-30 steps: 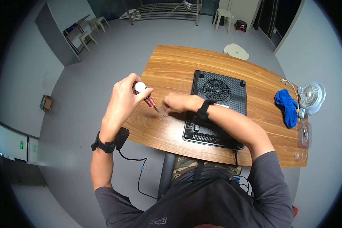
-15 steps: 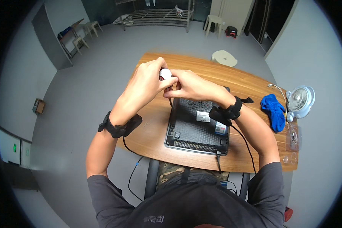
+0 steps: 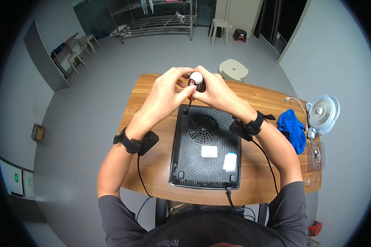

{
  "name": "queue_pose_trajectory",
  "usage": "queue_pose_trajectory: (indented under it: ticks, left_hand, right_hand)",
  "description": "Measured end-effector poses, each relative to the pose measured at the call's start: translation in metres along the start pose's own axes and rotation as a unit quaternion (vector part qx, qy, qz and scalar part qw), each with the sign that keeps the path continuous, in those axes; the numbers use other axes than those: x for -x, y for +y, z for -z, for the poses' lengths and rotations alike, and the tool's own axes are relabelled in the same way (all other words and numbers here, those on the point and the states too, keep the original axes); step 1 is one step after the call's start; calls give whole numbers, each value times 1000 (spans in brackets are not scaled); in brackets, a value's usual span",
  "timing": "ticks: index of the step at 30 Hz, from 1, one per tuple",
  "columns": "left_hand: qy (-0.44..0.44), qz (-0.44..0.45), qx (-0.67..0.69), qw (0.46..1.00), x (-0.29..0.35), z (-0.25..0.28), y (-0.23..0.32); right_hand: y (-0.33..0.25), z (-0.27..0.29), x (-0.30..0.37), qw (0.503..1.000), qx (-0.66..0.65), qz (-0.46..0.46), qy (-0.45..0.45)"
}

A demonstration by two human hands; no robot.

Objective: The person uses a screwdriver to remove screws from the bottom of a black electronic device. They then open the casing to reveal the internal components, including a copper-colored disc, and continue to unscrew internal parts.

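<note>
Both of my hands are closed around a screwdriver [image 3: 196, 78] with a red and black handle and a white rounded end. My left hand [image 3: 165, 94] grips it from the left and my right hand [image 3: 217, 93] from the right, with the thumbs meeting in front. Its thin dark shaft points down to the far left corner of a black induction cooker [image 3: 185, 158], which lies bottom side up. Whether the tip sits in a screw is too small to tell. The cooker shows a round fan grille [image 3: 203, 129], corner feet and two labels.
The wooden table [image 3: 148, 173] also bears a blue cloth [image 3: 292, 128], a light blue fan [image 3: 322, 112] and a clear plastic box [image 3: 315, 156] on the right. A power cord [image 3: 229, 196] leaves the cooker's near edge. A beige stool [image 3: 233, 69] stands beyond the table.
The view has shifted, showing more of the cooker. My hands have moved right in the picture, and the screwdriver with them. My right hand has shifted from below the handle's end to its right side.
</note>
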State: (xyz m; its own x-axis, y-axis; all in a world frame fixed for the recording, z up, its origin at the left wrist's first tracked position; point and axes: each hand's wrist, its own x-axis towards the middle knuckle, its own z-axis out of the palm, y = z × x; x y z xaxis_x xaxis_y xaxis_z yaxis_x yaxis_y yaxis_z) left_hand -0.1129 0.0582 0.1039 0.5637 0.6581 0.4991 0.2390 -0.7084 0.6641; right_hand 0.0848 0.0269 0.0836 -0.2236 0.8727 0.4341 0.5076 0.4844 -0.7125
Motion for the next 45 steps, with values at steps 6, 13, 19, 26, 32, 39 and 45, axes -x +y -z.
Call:
queue_pose_trajectory:
  ticks: [6, 13, 19, 26, 32, 39, 45]
  left_hand:
    - [0, -42, -21, 999, -23, -5, -45]
    - [2, -24, 17, 1000, -26, -7, -81]
    - [-5, -22, 47, 999, -25, -7, -97]
    - [-15, -26, 56, 998, -15, -5, -106]
    - [-25, -16, 42, 999, -14, -4, -109]
    - [6, -61, 33, 998, -13, -11, -113]
    - [13, -73, 44, 996, -11, -12, -115]
  right_hand:
    - [36, -13, -29, 999, -29, -11, -10]
    - [57, -26, -41, 999, 9, -25, -44]
    - [60, -30, -45, 994, 8, -74, -76]
    - [62, -37, -42, 993, 19, -67, -92]
    - [64, -41, -42, 993, 18, -77, -92]
    - [61, -36, -40, 990, 26, -100, -100]
    - [58, -36, -38, 988, 39, -107, -101]
